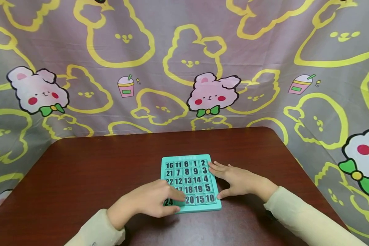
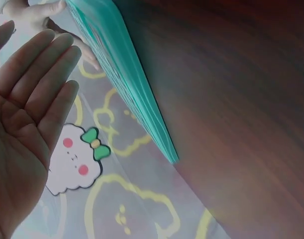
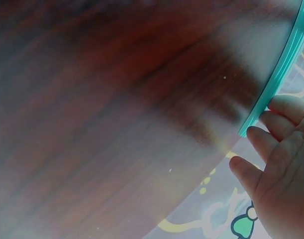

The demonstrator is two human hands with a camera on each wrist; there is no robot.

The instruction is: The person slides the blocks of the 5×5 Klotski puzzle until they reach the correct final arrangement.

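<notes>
A turquoise sliding number puzzle [image 1: 200, 208] lies on the table, with black numerals on its square tiles. My left hand [image 1: 149, 200] reaches over its lower left part, index fingertip at the bottom row beside the 20 tile [image 1: 189, 200]. This hand hides some tiles at the lower left. In the left wrist view the left hand's fingers [image 2: 45, 74] are mostly straight. My right hand [image 1: 238, 178] is at the puzzle's right side, its fingers spread along that edge. The right wrist view has its fingertips [image 3: 271, 112] against the turquoise rim [image 3: 276, 79].
The dark red-brown wooden table [image 1: 110, 160] extends around the puzzle on all sides. Behind it and at both sides hangs a grey curtain [image 1: 160, 71] with yellow outlines and cartoon rabbits.
</notes>
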